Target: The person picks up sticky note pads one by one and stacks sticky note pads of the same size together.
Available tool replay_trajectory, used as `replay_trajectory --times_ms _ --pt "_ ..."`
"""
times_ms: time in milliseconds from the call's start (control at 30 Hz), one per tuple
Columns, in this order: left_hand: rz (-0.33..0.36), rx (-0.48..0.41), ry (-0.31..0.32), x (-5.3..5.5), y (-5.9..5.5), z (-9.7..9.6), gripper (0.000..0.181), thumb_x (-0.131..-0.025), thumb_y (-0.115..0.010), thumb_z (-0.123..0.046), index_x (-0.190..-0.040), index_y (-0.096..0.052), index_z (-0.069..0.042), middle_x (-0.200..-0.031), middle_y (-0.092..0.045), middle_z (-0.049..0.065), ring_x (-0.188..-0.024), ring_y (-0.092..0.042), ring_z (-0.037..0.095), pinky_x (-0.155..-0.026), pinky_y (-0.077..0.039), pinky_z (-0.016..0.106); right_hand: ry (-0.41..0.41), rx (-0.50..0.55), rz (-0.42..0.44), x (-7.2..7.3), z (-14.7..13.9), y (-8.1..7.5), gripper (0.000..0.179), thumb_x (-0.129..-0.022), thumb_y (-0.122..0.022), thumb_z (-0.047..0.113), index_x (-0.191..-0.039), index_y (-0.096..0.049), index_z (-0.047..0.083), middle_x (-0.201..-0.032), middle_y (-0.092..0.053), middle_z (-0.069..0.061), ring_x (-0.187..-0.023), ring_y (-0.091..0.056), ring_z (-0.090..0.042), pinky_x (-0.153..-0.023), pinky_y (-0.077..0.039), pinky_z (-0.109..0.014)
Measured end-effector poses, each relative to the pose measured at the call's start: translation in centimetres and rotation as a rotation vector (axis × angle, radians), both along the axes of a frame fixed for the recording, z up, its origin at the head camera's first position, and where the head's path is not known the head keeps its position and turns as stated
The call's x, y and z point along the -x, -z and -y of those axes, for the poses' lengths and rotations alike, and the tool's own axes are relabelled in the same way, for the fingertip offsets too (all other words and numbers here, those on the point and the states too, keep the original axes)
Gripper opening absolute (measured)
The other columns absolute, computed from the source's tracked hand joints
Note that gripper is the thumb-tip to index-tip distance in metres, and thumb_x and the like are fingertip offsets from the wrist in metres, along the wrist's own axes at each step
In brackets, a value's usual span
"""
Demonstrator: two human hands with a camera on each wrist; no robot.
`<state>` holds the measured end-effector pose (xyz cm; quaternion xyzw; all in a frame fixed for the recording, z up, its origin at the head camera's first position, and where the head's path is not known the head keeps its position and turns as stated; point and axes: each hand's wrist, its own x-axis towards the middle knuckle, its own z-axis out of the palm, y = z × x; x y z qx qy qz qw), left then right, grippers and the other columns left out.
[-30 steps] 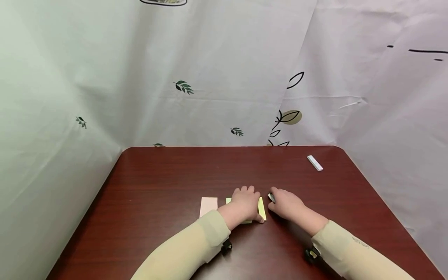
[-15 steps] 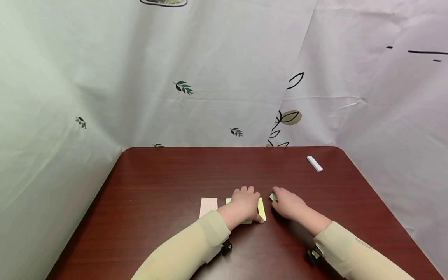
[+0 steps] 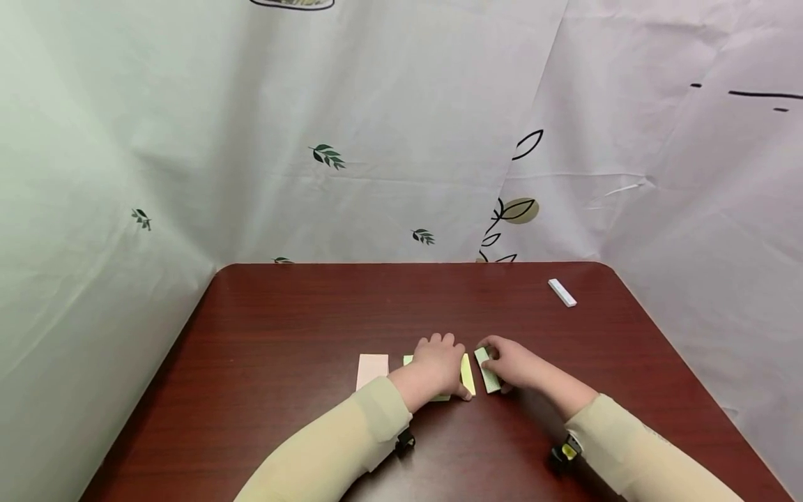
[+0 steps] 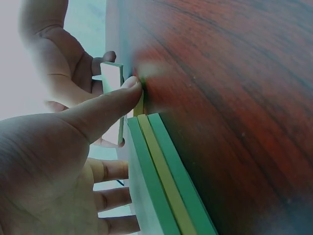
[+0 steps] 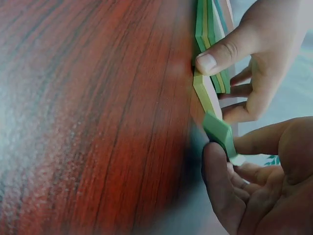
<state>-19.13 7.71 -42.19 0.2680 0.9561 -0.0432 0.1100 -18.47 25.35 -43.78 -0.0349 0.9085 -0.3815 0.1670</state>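
Observation:
My left hand (image 3: 436,366) spans a slim yellow block (image 3: 467,376), thumb at its near end and index finger at its far end. Its other fingers lie along a row of flat green and yellow blocks (image 4: 164,176), partly hidden under the hand in the head view. Just to the right, my right hand (image 3: 511,362) pinches a pale green block (image 3: 488,373) between thumb and fingers. In the right wrist view that green block (image 5: 217,129) tilts beside the yellow block's end; whether they touch I cannot tell.
A pale pink block (image 3: 373,369) lies left of the left hand, partly behind the sleeve. Far off at the back right lies a white block (image 3: 562,293). The dark red-brown table (image 3: 282,328) meets hanging white sheets at its back and sides.
The pale green block, mostly hidden by my right hand before, now shows lengthwise and stands closer to the yellow one. My right fingers have shifted around it. The left hand stays in place.

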Motion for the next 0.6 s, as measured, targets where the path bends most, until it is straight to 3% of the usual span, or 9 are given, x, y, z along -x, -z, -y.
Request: replay_trajectory --times_ms 167,400,600 --pt "0.001 0.002 -0.005 0.04 0.06 0.12 0.082 -0.068 -0.075 -0.073 -0.132 -0.058 -0.024 -0.127 -0.052 0.0 -0.111 -0.049 0.021 -0.091 -0.043 0.039 -0.026 0.058 0.022 0.13 -0.14 0.16 0.032 -0.092 -0.063 0.001 -0.123 -0.056 -0.003 -0.083 -0.055 -0.008 -0.058 -0.053 -0.018 -0.051 -0.052 -0.034" --pt "0.005 0.002 -0.006 0.06 0.07 0.02 0.082 -0.069 -0.075 -0.073 -0.133 -0.058 -0.024 -0.127 -0.052 0.0 -0.111 -0.049 0.021 -0.091 -0.043 0.039 -0.044 0.081 0.043 0.41 -0.61 0.21 0.024 -0.091 -0.066 0.002 -0.111 -0.055 -0.001 -0.075 -0.058 -0.007 -0.059 -0.059 -0.018 -0.053 -0.052 -0.035" --pt "0.007 0.001 -0.011 0.12 0.17 0.01 0.081 -0.068 -0.074 -0.073 -0.131 -0.059 -0.024 -0.125 -0.053 0.0 -0.11 -0.048 0.021 -0.091 -0.043 0.039 -0.092 0.023 -0.024 0.8 -0.79 0.26 0.018 -0.088 -0.069 0.001 -0.102 -0.058 0.003 -0.073 -0.056 -0.004 -0.059 -0.054 -0.017 -0.053 -0.047 -0.034"
